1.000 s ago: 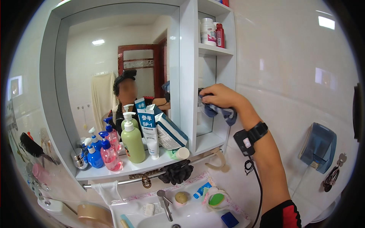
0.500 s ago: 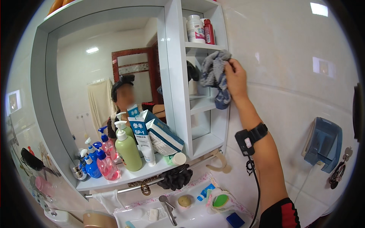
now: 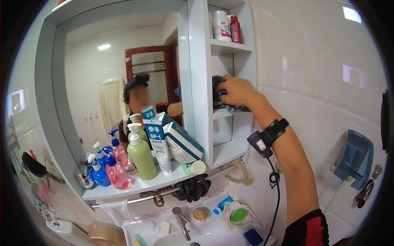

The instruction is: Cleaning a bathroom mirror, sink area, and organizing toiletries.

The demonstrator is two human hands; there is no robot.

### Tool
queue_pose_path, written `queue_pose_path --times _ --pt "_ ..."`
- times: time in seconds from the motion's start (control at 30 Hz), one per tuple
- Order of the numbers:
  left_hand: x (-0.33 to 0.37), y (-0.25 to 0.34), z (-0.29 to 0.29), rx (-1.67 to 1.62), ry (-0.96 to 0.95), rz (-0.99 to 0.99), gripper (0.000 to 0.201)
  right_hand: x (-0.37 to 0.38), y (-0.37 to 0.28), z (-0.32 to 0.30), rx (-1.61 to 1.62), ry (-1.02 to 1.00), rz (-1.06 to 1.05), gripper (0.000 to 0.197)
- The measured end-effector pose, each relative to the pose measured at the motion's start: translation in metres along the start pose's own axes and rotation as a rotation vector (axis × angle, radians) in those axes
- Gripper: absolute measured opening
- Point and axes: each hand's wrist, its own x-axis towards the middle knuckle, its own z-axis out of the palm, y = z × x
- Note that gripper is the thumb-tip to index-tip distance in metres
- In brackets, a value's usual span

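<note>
My right hand (image 3: 239, 92) reaches into the middle compartment of the open side shelves (image 3: 232, 46). Its fingers are closed on a crumpled grey and dark blue cloth (image 3: 237, 109), which lies against the lower board of that compartment. Part of the cloth bunches under the fingers, and the compartment's inner side is hidden behind the hand. On the shelf above stand a white plastic jar (image 3: 221, 26) and a red bottle (image 3: 235, 30). My left hand is out of sight.
Left of the shelves is a mirror (image 3: 94, 57). Along its ledge stand a green pump bottle (image 3: 141, 160), a toothpaste tube (image 3: 159, 143), a leaning carton (image 3: 184, 143) and pink and blue pump bottles. Below are a rail with a black bath puff (image 3: 192, 187) and a sink (image 3: 213, 233).
My right hand has moved down and inward from the shelf's front edge into the middle compartment. The cloth, earlier hanging from my fingers, is now bunched on the board.
</note>
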Motion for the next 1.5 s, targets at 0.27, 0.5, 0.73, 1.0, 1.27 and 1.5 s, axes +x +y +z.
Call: queue_pose_path --times 0.27,0.5,0.73,1.0,1.27,1.5 --pt "0.005 -0.015 0.005 0.075 -0.076 -0.002 0.047 -0.064 -0.024 0.019 0.469 0.633 0.055 0.038" --pt "0.005 -0.023 0.000 0.081 -0.034 -0.010 0.048 -0.083 -0.030 0.050 0.012 0.555 0.139 0.034" --pt "0.004 -0.028 0.001 -0.101 -0.060 -0.039 0.040 -0.101 -0.022 0.052 0.016 0.509 0.356 0.032" --pt "0.004 -0.004 -0.003 -0.073 -0.062 0.016 0.040 -0.045 0.006 -0.011 0.186 0.843 0.218 0.032" --pt "0.005 0.006 0.000 0.000 -0.051 -0.038 0.044 0.023 0.017 0.008 -0.086 -0.263 0.398 0.041" --pt "0.003 -0.002 0.000 0.014 -0.034 0.003 0.044 0.008 0.018 -0.015 0.256 -0.392 0.213 0.039"
